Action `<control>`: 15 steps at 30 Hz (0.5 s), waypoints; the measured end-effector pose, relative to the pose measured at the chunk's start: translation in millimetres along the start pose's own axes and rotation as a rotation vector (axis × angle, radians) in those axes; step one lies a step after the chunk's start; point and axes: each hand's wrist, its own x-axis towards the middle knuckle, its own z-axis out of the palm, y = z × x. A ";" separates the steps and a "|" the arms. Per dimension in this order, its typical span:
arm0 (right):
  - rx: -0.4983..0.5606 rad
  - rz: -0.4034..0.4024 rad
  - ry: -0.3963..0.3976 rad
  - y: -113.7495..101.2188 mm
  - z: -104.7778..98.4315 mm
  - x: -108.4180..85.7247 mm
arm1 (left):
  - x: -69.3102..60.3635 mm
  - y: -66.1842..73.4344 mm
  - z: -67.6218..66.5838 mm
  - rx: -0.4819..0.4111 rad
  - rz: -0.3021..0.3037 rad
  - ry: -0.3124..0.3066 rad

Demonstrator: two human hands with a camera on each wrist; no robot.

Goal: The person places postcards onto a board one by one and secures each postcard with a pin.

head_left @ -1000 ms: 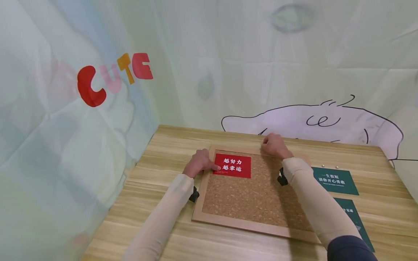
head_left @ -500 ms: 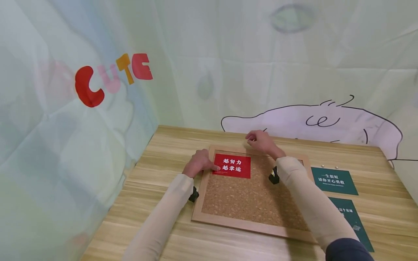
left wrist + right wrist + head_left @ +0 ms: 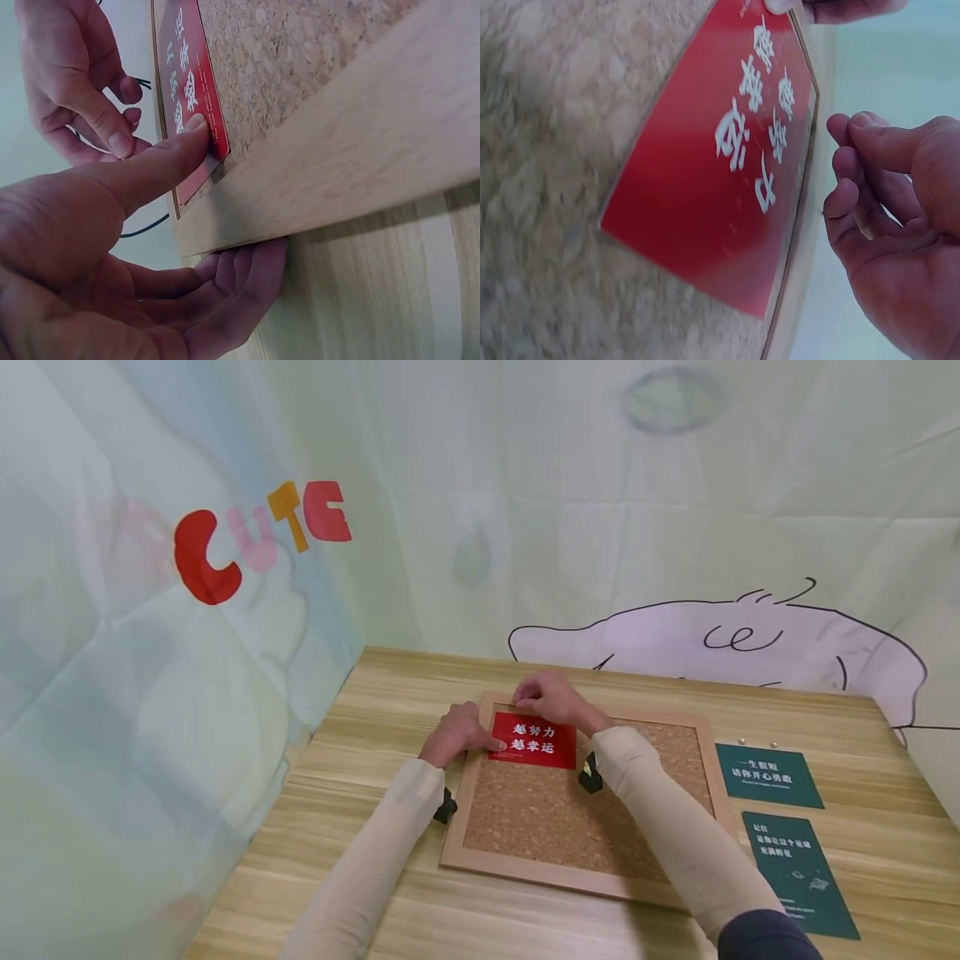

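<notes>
A red card (image 3: 557, 759) with white writing lies on the upper left of a framed corkboard (image 3: 540, 827). My left hand (image 3: 459, 733) grips the board's left edge; in the left wrist view its thumb (image 3: 169, 154) presses on the card, with the other fingers curled against the frame's outer side. Over the card's top edge is my right hand (image 3: 553, 697). Its thumb and forefinger (image 3: 856, 129) pinch something tiny, mostly hidden by the fingertips, while the remaining fingers curl beside them. The card (image 3: 697, 202) appears flat in the right wrist view.
Right of the board, a green card (image 3: 768, 777) lies above a second green card (image 3: 806, 881). Two small pale round pieces (image 3: 757, 743) sit just above the upper one. Printed curtains stand behind and to the left of the wooden table (image 3: 322, 810).
My right hand has moved left from above the board's upper right part to the red card's top edge. More of the lower green card shows. The left hand has stayed in place.
</notes>
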 end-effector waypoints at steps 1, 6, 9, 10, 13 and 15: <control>0.009 -0.005 -0.003 -0.3 1.8 1.0 | 0.4 -0.1 0.0 0.004 -0.001 -0.001; 0.035 -0.017 -0.011 -3.3 8.1 4.5 | 3.5 -0.3 0.6 0.020 -0.005 0.001; 0.036 -0.012 -0.020 -6.0 10.8 5.5 | 6.0 -0.4 1.3 0.018 -0.011 -0.002; 0.036 -0.005 -0.023 -6.9 11.9 5.7 | 6.6 -0.5 1.4 0.016 -0.014 -0.004; 0.051 0.054 -0.032 -8.9 15.4 6.6 | 7.7 -0.8 1.9 0.013 -0.021 -0.010; 0.076 0.113 -0.044 -10.7 17.7 6.8 | 7.6 -0.9 2.1 0.017 -0.022 -0.010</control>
